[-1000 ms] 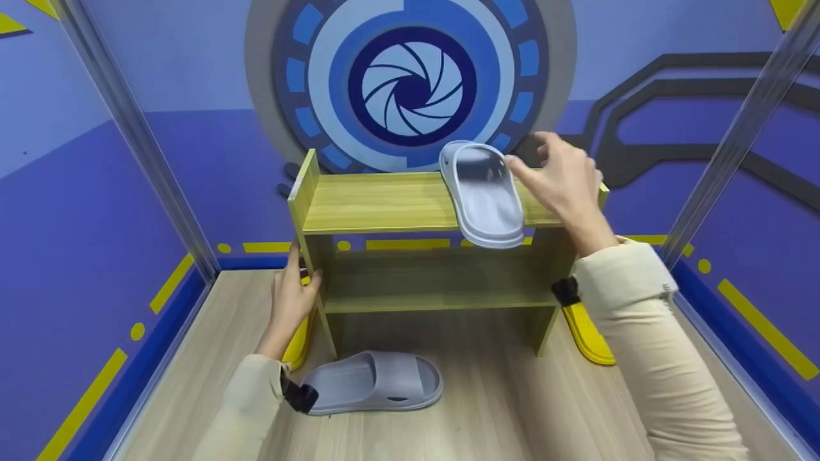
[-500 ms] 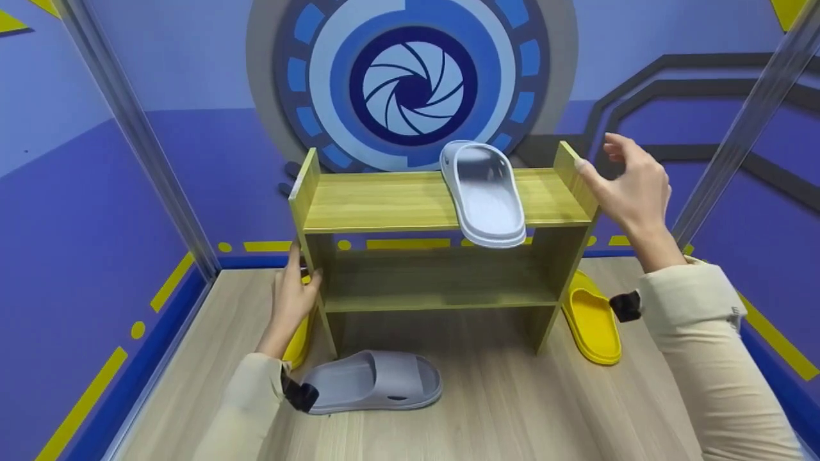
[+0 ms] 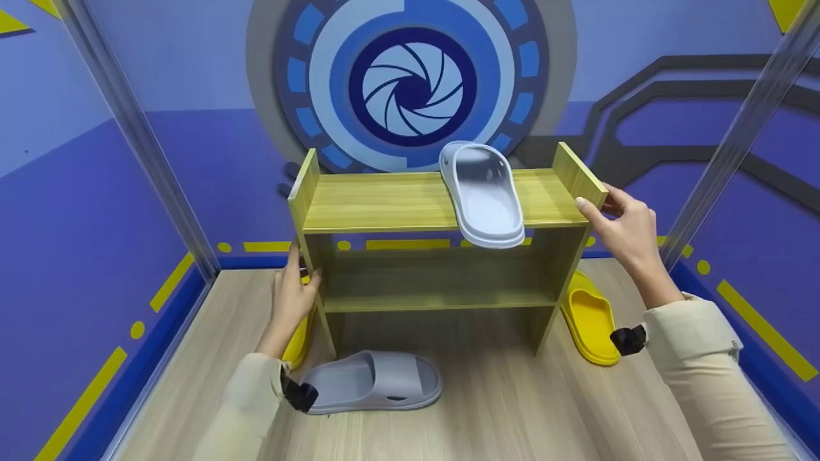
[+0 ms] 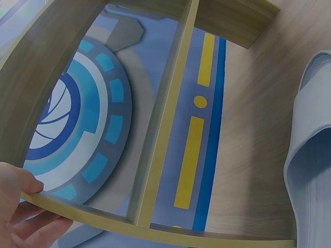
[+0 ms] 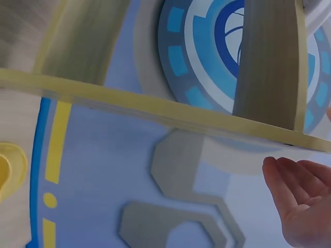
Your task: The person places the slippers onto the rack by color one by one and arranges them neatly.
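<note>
A small wooden shoe rack (image 3: 384, 202) stands in the middle, with raised side panels and two shelves. My left hand (image 3: 295, 301) grips its left panel, thumb on the inner side and fingers outside, as the left wrist view shows at the panel edge (image 4: 103, 219). Around the right panel's upper front corner is my right hand (image 3: 631, 234), thumb inside. In the right wrist view its fairly straight fingers (image 5: 297, 181) lie just off the panel's outer face. A pale blue-grey slipper (image 3: 490, 198) sits on the top shelf, its heel overhanging the front edge.
On the wooden floor in front of the rack lies a grey slide (image 3: 400, 381), sideways. One yellow slipper (image 3: 592, 326) is beside the rack's right side. Another yellow slipper (image 3: 298, 346) is partly hidden behind my left hand. A patterned blue wall (image 3: 198, 179) rises behind.
My right hand has left the pale slipper's side, moved right, then come down around the rack's right panel. The left hand, rack and slippers look unmoved.
</note>
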The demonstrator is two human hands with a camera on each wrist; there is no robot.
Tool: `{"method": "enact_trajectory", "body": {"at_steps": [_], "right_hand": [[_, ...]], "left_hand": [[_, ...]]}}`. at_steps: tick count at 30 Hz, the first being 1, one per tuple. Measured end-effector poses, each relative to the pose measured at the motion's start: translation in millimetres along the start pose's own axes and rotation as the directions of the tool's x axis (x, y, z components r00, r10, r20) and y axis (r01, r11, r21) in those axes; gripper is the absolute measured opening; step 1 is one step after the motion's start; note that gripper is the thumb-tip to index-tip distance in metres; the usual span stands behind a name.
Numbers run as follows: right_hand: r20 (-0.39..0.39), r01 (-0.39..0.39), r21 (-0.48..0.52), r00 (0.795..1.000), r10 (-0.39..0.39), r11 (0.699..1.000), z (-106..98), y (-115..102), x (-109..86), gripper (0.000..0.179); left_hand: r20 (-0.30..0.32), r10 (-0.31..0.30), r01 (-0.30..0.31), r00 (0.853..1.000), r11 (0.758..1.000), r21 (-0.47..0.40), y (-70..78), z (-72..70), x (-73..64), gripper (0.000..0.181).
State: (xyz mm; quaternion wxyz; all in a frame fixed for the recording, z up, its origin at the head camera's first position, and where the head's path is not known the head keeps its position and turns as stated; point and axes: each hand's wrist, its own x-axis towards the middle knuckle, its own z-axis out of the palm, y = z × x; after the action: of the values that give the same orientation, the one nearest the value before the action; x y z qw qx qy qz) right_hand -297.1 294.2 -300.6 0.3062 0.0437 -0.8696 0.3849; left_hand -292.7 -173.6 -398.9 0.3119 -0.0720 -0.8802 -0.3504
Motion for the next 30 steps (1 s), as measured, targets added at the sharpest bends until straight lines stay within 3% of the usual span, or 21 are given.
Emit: {"method": "enact_trajectory", "body": {"at_steps": [9, 16, 23, 30], "right_hand": [[-0.09, 0.001, 0.038, 0.996, 0.002, 0.999, 8.1, 6.5, -3.7, 0.044], [-0.099, -0.001, 0.047, 0.995, 0.005, 0.999, 9.7, 8.2, -3.6, 0.04], [-0.11, 0.007, 0.072, 0.994, 0.001, 0.997, 10.7, 9.3, -3.1, 0.036], [-0.108, 0.014, 0.085, 0.994, -0.005, 0.996, 10.5, 11.2, -3.7, 0.036]], "left_hand": [[0.001, 0.008, -0.008, 1.0, 1.0, 0.0, -0.3, -0.2, -0.8, 0.058], [0.013, 0.013, -0.012, 1.0, 1.0, -0.021, -1.3, -0.4, -1.4, 0.059], [0.039, -0.019, 0.021, 0.999, 0.999, -0.044, -0.3, -2.0, -3.2, 0.06], [0.011, 0.003, -0.002, 1.0, 0.995, -0.097, 0.0, 1.4, -14.2, 0.069]]}}
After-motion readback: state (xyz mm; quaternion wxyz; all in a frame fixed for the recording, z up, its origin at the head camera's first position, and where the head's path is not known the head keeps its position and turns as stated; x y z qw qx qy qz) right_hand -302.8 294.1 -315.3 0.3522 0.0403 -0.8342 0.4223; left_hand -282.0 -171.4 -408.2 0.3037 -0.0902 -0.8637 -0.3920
